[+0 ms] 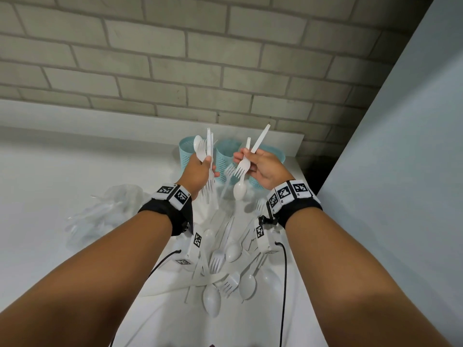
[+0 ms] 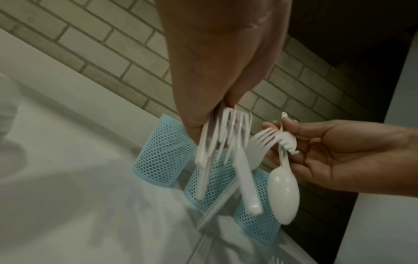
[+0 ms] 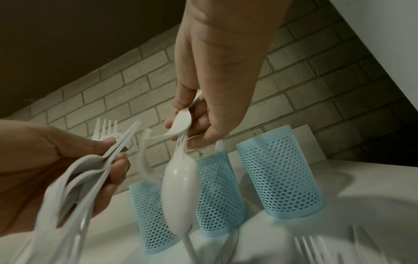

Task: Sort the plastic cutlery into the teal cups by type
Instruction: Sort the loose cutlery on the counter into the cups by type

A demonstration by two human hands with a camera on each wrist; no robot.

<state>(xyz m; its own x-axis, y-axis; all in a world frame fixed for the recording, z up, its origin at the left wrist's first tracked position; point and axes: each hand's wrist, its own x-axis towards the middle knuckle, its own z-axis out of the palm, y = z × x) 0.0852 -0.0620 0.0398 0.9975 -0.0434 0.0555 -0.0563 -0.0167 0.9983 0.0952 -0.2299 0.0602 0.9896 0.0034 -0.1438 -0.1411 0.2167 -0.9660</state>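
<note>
Three teal mesh cups (image 1: pixel 225 156) stand in a row against the brick wall. Above them my left hand (image 1: pixel 209 166) grips a bundle of white plastic cutlery (image 1: pixel 210 146): forks hanging tines down and a spoon bowl up. My right hand (image 1: pixel 246 161) pinches a fork (image 1: pixel 243 169) and a spoon (image 1: pixel 239 190), handles pointing up. In the left wrist view the fork tines (image 2: pixel 228 132) fan out below my fingers, above the cups (image 2: pixel 165 155). In the right wrist view the spoon (image 3: pixel 179 192) dangles in front of the cups (image 3: pixel 280 169).
A loose pile of white forks, spoons and knives (image 1: pixel 225 259) lies on the white counter between my forearms. A crumpled clear plastic bag (image 1: pixel 100 216) lies to the left. A pale cabinet side (image 1: pixel 400 171) borders the right; the brick wall stands behind.
</note>
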